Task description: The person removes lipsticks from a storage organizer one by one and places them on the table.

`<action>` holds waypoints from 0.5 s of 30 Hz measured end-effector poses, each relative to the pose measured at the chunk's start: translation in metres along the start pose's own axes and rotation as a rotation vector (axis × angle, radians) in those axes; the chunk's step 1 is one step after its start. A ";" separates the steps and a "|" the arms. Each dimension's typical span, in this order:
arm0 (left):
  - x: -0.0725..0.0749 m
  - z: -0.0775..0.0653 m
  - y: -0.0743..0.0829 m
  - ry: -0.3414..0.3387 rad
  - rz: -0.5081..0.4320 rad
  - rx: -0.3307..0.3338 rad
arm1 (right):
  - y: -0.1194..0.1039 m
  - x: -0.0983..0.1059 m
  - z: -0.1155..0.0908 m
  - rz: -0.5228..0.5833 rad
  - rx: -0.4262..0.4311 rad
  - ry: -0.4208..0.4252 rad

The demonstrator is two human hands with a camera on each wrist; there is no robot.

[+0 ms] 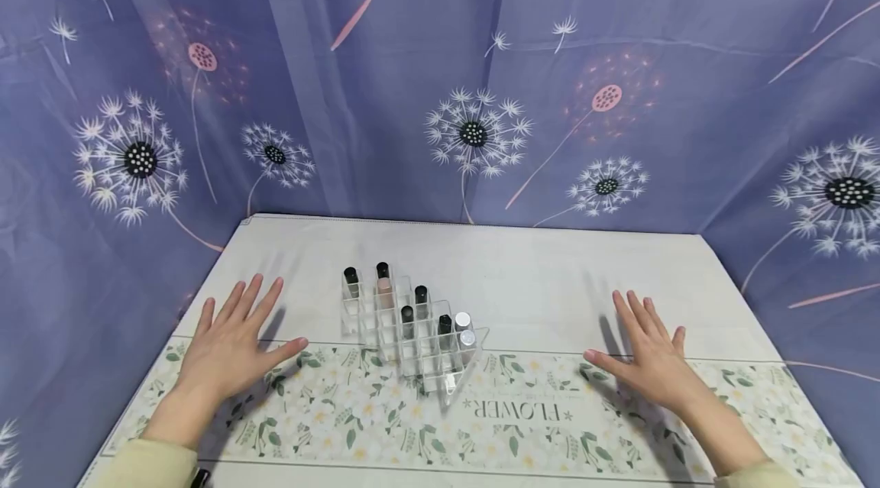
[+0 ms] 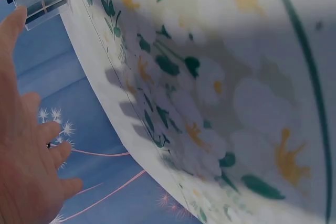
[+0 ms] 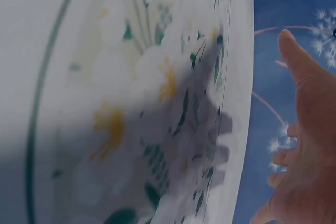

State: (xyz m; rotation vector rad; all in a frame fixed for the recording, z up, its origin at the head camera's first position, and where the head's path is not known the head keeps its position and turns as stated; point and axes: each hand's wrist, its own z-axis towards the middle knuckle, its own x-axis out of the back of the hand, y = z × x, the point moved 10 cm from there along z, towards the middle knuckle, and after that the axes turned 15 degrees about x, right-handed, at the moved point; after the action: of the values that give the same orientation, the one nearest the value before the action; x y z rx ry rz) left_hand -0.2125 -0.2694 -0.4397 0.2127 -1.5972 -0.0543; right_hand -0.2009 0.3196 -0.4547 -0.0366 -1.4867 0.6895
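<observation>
Left hand (image 1: 230, 354): fingers spread, straight
Right hand (image 1: 655, 367): fingers spread too
Clear organizer (image 1: 410, 366): on the surface (image 1: 550, 282) between the hands, nearer the left, capped bottles (image 1: 384, 292) in its slots

Head view, forward and down; close, tilted wrist views, sharing tablecloth (image 1: 543, 312)

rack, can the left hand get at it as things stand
Probably yes: the left hand holds nothing, its thumb points towards the rack, and nothing seems to stand between them.
</observation>
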 end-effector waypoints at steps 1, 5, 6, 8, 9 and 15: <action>0.001 0.001 0.000 0.003 0.001 -0.005 | -0.003 0.000 0.002 0.003 0.009 0.000; 0.005 0.003 0.002 0.019 0.005 -0.025 | -0.016 0.000 0.011 -0.003 0.047 -0.002; 0.006 0.004 0.003 0.020 0.002 -0.032 | -0.020 0.000 0.013 -0.006 0.058 -0.003; 0.009 0.006 0.005 0.027 0.005 -0.044 | -0.027 0.000 0.017 -0.012 0.078 -0.005; 0.010 0.007 0.007 0.030 0.009 -0.050 | -0.031 0.000 0.019 -0.015 0.088 -0.006; 0.021 0.014 0.019 0.051 0.003 -0.099 | -0.053 -0.004 0.030 0.034 0.151 -0.001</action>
State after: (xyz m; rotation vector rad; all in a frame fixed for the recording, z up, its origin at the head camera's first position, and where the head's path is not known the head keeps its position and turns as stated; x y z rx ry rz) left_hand -0.2285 -0.2559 -0.4160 0.1341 -1.5394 -0.1247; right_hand -0.2066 0.2632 -0.4315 0.0544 -1.4338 0.8278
